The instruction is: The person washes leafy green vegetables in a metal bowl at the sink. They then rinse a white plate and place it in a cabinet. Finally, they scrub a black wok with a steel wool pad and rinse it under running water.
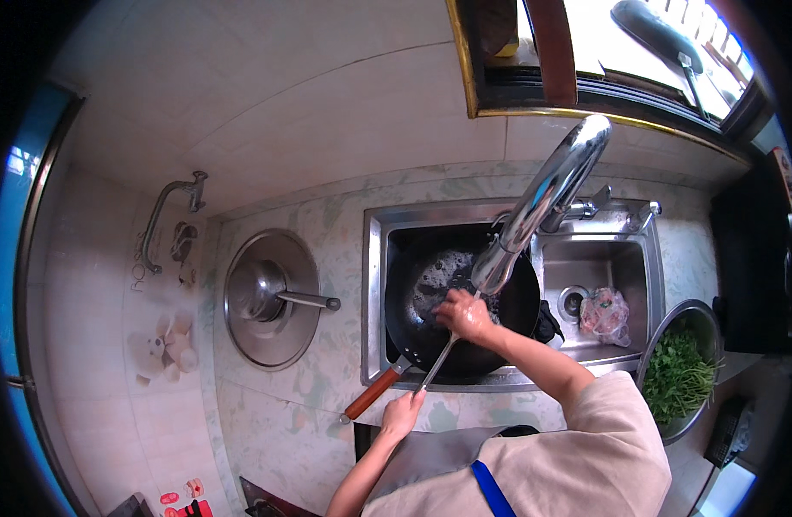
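Observation:
A black wok (402,291) with a wooden handle (372,394) lies in the larger bowl of a steel sink (374,220), with foamy water inside it. My left hand (402,413), below the sink's front edge, grips the handle of a long metal utensil (438,366). Over the wok, my right hand (466,315) is wet and touches the utensil's shaft; its fingers look bent, and whether they close on the shaft is unclear. The utensil's far end is hidden behind the hand and the chrome faucet (538,200), whose spout hangs just above.
In the smaller sink bowl lies a plastic bag of pinkish food (605,316) beside the drain. A metal basin of leafy greens (677,375) stands right of the sink. On the left counter are a large round steel lid (237,329) and a handled steel vessel (263,291).

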### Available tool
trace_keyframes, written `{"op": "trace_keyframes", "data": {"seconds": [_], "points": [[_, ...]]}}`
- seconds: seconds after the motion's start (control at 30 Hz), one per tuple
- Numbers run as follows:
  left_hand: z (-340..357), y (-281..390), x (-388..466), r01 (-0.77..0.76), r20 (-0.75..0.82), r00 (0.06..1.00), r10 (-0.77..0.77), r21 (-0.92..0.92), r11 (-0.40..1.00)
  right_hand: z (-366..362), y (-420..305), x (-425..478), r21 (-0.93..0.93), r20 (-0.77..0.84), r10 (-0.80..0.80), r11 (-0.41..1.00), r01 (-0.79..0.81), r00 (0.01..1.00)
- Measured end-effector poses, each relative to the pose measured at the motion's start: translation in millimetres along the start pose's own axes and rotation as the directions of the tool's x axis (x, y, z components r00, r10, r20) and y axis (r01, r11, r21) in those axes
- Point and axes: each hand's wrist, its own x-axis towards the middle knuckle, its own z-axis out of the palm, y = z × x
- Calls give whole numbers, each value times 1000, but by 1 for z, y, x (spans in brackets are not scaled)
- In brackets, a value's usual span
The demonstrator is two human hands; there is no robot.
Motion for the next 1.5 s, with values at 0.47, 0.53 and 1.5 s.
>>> {"op": "trace_keyframes", "data": {"seconds": [0.47, 0.53, 1.5], "points": [[7, -7, 9, 25, -65, 997, -28, -43, 999, 14, 15, 3, 86, -226, 189, 981, -173, 956], [8, -6, 11, 8, -58, 998, -10, -32, 999, 40, 78, 8, 391, -330, 443, 868, -307, 833], [-5, 167, 33, 67, 494, 823, 280, -574, 816, 37, -11, -49, -257, 305, 202, 958, -124, 931]]}}
